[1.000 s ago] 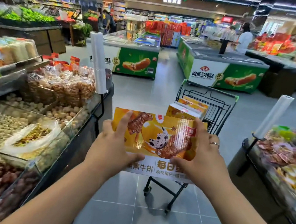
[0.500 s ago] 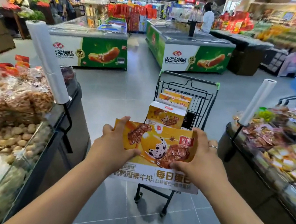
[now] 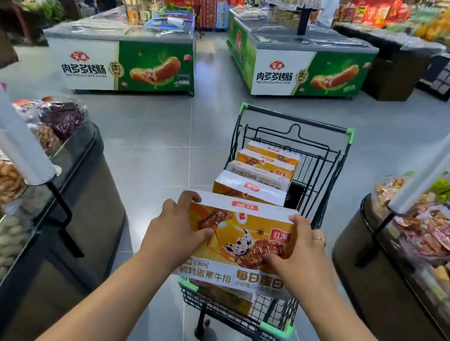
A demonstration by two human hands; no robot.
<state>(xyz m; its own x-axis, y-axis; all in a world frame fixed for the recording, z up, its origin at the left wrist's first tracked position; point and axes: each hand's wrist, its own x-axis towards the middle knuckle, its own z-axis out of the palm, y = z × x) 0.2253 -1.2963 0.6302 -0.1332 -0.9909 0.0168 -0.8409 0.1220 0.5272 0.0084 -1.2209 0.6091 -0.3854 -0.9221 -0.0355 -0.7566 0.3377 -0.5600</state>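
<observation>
The flat yellow-and-white cardboard snack box (image 3: pixel 239 246) is hanging over the near end of the black wire shopping cart (image 3: pixel 296 118). The left hand (image 3: pixel 173 229) and right hand (image 3: pixel 301 252) are each grasping a side edge. Advised: lowering it level and on edge behind the cart's row of matching boxes (image 3: pixel 250 188), releasing only once seated.

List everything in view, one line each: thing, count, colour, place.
held box: one, yellow and white, above the cart's near end
boxes in cart: at least four, yellow and white, standing in a row
shopping cart: one, black with green corners, mid-aisle
chest freezers: two, green and white, beyond the cart
bag rolls: two, white, one at each counter
food counters: two, dark, either side of the aisle
left hand: one, grips the held box's left edge
right hand: one, ringed, grips its right edge
</observation>
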